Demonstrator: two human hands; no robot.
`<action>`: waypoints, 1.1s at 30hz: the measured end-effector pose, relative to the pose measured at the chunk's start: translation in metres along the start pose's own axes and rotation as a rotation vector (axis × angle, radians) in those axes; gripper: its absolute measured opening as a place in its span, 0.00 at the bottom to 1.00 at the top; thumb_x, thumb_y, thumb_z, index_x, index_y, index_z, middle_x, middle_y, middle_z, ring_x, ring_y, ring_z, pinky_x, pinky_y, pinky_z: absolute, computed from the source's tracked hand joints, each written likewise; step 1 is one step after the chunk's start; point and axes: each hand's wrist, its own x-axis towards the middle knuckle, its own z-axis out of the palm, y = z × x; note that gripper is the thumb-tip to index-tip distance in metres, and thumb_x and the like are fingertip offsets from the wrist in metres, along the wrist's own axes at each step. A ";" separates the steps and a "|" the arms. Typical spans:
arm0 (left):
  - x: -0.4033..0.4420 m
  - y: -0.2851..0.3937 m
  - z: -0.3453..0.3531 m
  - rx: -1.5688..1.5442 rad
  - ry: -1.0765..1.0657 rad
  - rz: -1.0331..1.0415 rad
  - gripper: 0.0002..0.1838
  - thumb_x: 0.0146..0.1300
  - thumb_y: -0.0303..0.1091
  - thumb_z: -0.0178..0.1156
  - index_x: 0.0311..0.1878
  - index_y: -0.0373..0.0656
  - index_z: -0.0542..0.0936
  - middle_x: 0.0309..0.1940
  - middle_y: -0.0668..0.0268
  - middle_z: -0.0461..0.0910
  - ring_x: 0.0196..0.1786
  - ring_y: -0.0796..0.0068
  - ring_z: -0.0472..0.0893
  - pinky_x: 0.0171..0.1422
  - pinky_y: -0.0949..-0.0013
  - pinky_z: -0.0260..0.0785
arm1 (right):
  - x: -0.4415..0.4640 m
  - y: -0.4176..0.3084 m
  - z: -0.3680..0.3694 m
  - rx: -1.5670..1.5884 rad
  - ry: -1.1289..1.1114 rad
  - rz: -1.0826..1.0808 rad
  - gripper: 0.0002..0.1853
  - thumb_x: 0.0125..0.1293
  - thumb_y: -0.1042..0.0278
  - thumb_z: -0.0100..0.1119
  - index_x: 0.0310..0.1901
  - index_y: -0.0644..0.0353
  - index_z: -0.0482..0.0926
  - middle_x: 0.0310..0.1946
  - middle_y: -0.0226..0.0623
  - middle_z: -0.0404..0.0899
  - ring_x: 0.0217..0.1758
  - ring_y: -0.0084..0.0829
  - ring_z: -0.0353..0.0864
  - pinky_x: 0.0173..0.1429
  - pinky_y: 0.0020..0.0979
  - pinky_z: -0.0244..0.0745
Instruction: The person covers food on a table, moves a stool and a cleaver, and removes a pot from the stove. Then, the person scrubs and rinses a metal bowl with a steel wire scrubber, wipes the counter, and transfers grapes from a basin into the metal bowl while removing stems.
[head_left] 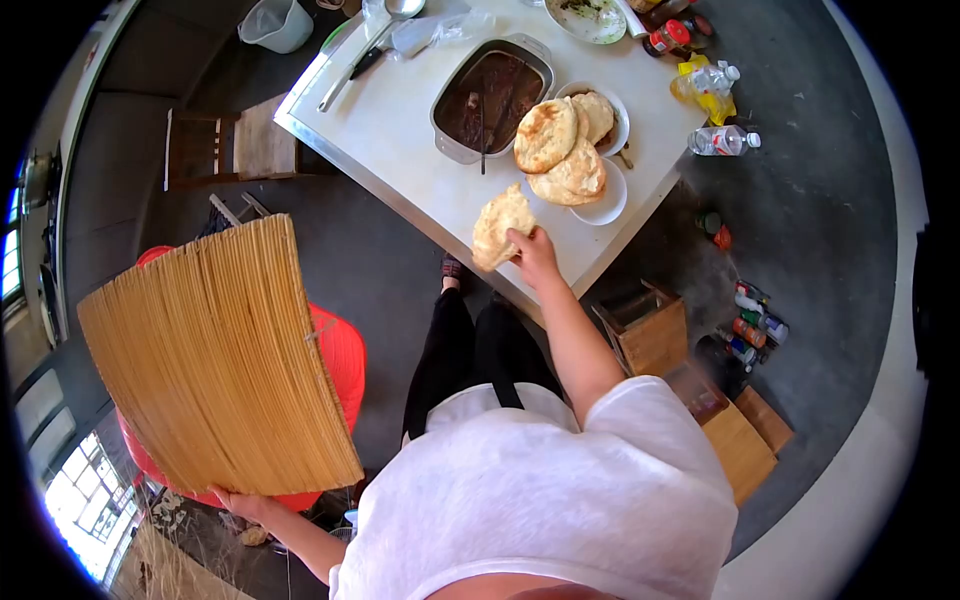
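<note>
My right hand (535, 256) pinches a pale, uneven-edged flatbread (499, 226) over the near edge of the white table (390, 150). Just beyond it, several browned flatbreads (556, 140) lie piled across two white bowls (610, 207). To their left stands a rectangular dish (459, 152) of dark reddish-brown food with chopsticks (483, 130) in it. Down at the left, my left hand (238, 502) grips the lower edge of a large board of bound yellow stalks (215, 360). Most of that hand's fingers are hidden behind the board, which covers much of a red chair (338, 365).
A ladle (365, 62) and plastic bags lie at the table's far left, a plate (588, 18) at its far end. Jars and plastic bottles (722, 140) line the right edge. A wooden chair (235, 140) is left of the table; wooden stools (650, 335) and bottles stand at right.
</note>
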 end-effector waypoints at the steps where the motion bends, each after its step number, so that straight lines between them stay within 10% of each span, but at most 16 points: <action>1: 0.003 -0.006 0.000 0.032 0.019 -0.003 0.27 0.65 0.47 0.44 0.62 0.42 0.60 0.63 0.62 0.59 0.63 0.62 0.60 0.67 0.56 0.48 | -0.015 -0.009 -0.012 -0.032 0.027 -0.117 0.23 0.55 0.70 0.58 0.51 0.65 0.63 0.47 0.38 0.71 0.46 0.31 0.75 0.48 0.32 0.74; 11: 0.036 -0.014 0.013 0.057 -0.077 -0.030 0.27 0.65 0.47 0.44 0.61 0.39 0.62 0.60 0.61 0.63 0.59 0.63 0.65 0.62 0.61 0.57 | 0.038 -0.152 -0.042 -0.268 0.055 -0.577 0.19 0.56 0.71 0.57 0.48 0.67 0.67 0.42 0.36 0.75 0.43 0.27 0.75 0.47 0.28 0.71; 33: 0.021 -0.015 0.068 0.041 -0.222 -0.032 0.24 0.66 0.45 0.42 0.59 0.39 0.64 0.58 0.62 0.65 0.57 0.65 0.67 0.60 0.61 0.60 | 0.084 -0.177 -0.051 -0.643 0.437 -0.575 0.27 0.49 0.67 0.62 0.50 0.70 0.65 0.45 0.45 0.74 0.47 0.34 0.75 0.52 0.30 0.68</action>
